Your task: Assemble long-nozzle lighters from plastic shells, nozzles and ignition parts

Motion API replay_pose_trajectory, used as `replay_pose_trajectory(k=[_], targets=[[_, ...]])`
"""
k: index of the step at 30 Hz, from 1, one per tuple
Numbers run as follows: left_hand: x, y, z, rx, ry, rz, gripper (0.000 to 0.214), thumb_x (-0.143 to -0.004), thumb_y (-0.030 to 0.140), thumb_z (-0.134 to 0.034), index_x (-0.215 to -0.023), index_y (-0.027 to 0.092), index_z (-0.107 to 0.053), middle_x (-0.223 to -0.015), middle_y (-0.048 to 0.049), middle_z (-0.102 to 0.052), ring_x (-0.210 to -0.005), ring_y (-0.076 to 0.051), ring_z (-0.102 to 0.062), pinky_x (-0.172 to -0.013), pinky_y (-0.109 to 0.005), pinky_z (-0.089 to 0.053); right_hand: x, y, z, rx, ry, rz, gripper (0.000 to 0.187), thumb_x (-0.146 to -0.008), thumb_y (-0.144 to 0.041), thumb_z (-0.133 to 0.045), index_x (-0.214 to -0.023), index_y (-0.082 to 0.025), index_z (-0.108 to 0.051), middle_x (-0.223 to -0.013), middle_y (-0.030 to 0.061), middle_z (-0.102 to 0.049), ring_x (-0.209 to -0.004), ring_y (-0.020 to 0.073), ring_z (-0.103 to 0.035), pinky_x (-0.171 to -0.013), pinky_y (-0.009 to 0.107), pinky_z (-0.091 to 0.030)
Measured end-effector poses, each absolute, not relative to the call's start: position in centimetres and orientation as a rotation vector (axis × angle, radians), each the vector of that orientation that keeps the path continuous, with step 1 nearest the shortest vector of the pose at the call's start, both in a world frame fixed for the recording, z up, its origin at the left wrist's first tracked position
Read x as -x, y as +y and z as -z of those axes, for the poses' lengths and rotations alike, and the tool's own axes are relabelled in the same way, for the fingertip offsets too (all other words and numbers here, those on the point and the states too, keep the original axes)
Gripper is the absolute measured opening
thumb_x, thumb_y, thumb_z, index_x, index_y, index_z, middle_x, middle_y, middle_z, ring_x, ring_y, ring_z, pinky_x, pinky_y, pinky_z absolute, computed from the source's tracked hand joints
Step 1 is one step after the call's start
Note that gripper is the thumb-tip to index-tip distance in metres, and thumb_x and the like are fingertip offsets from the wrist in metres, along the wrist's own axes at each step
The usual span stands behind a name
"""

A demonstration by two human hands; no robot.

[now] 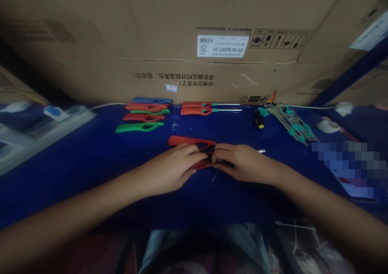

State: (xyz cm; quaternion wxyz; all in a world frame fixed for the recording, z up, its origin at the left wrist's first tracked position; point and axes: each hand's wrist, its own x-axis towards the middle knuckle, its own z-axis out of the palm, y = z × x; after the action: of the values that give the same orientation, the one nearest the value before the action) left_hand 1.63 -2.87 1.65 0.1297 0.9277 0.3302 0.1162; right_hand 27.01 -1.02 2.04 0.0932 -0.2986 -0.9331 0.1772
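Both hands meet over a red lighter handle shell (202, 165) low on the blue tabletop. My left hand (178, 165) is closed, fingers pinched on the shell's left part. With fingers bent inward, my right hand (239, 161) grips the shell's other end, where a small dark part shows between the fingertips. A silvery metal tube end (261, 150) sticks out beyond the right hand, and a thin wire-like piece (215, 175) lies below the fingers. Just behind the hands rests another red handle piece (182, 140), partly covered by them.
Red, green and blue handle pieces (139, 127) lie at back left. Two red long-neck lighters (197, 111) are beside them. Rightward are a black-and-yellow screwdriver (259, 121) and a heap of metal tubes with teal parts (292, 122). A large cardboard box (151, 35) stands behind.
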Motion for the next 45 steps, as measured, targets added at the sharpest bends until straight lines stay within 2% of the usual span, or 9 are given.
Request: replay_pose_trajectory(k=[6,12,18,21,27,32,37,45], targets=[[-2.1,-3.3,-1.9,-2.662,0.963,-0.309,0.033,-0.097,0.012,-0.049,-0.127,0.025,-0.057,-0.12,-0.0066,-0.06,-0.114,-0.024,-0.057,-0.101,-0.042,-0.048,-27.1,-0.5,-1.8,0.831,-2.66,-0.72,0.011,-0.094,-0.012,-0.057,-0.098,-0.019,-0.065,-0.097,0.0032,-0.065,-0.082,0.0128,-0.059,-0.074,0.025,-0.044],[-2.1,-3.4,-1.6,-2.678,0.96,-0.298,0.034,-0.1,0.014,-0.044,-0.129,0.027,-0.058,-0.124,-0.0068,-0.057,-0.115,-0.024,-0.054,-0.101,-0.043,-0.047,-27.3,0.3,-1.4,0.913,-2.528,-0.823,0.003,-0.087,-0.015,-0.068,-0.088,-0.017,-0.066,-0.078,-0.0018,-0.06,-0.063,0.0086,-0.049,-0.062,0.021,-0.039],[-2.1,-3.4,-1.4,-2.715,0.957,-0.297,0.034,-0.101,0.016,-0.043,-0.13,0.026,-0.058,-0.127,-0.0072,-0.057,-0.115,-0.024,-0.053,-0.101,-0.043,-0.047,-27.4,0.5,-1.3,0.94,-2.49,-0.892,0.003,-0.088,-0.016,-0.067,-0.088,-0.017,-0.069,-0.074,-0.0022,-0.06,-0.061,0.0085,-0.048,-0.061,0.021,-0.04],[-2.1,-3.5,-1.3,-2.732,0.965,-0.278,0.036,-0.1,0.013,-0.043,-0.131,0.026,-0.057,-0.126,-0.0074,-0.057,-0.114,-0.025,-0.053,-0.1,-0.044,-0.048,-27.4,0.6,-1.3,0.919,-2.495,-0.908,0.011,-0.089,-0.012,-0.062,-0.09,-0.018,-0.071,-0.079,-0.0011,-0.063,-0.065,0.0088,-0.05,-0.063,0.022,-0.041],[-2.0,-3.6,-1.2,-2.711,0.969,-0.287,0.036,-0.1,0.013,-0.044,-0.131,0.026,-0.057,-0.127,-0.0077,-0.056,-0.115,-0.025,-0.052,-0.1,-0.045,-0.048,-27.5,0.8,-1.4,0.992,-2.438,-0.975,0.003,-0.086,-0.02,-0.069,-0.087,-0.017,-0.069,-0.073,-0.0031,-0.057,-0.057,0.007,-0.046,-0.056,0.02,-0.039],[-2.0,-3.4,-0.9,-2.676,0.967,-0.32,0.034,-0.101,0.017,-0.044,-0.129,0.026,-0.06,-0.127,-0.007,-0.056,-0.117,-0.024,-0.052,-0.101,-0.042,-0.048,-27.5,0.7,-1.6,0.956,-2.496,-0.941,0.007,-0.088,-0.015,-0.066,-0.087,-0.018,-0.072,-0.084,0.0003,-0.066,-0.067,0.0088,-0.054,-0.063,0.022,-0.043],[-1.9,-3.4,-0.8,-2.654,0.962,-0.363,0.034,-0.101,0.016,-0.045,-0.129,0.027,-0.061,-0.126,-0.0068,-0.058,-0.116,-0.024,-0.053,-0.102,-0.043,-0.049,-27.6,0.5,-1.8,0.895,-2.525,-0.9,0.01,-0.089,-0.014,-0.064,-0.089,-0.018,-0.073,-0.089,0.0015,-0.067,-0.072,0.0098,-0.059,-0.066,0.022,-0.045],[-1.8,-3.3,-0.7,-2.632,0.968,-0.374,0.033,-0.1,0.016,-0.045,-0.128,0.027,-0.06,-0.125,-0.0071,-0.056,-0.116,-0.024,-0.053,-0.102,-0.042,-0.049,-27.5,0.1,-1.8,0.851,-2.614,-0.766,0.009,-0.087,-0.011,-0.063,-0.092,-0.018,-0.068,-0.093,0.0026,-0.065,-0.072,0.0106,-0.058,-0.065,0.022,-0.044]])
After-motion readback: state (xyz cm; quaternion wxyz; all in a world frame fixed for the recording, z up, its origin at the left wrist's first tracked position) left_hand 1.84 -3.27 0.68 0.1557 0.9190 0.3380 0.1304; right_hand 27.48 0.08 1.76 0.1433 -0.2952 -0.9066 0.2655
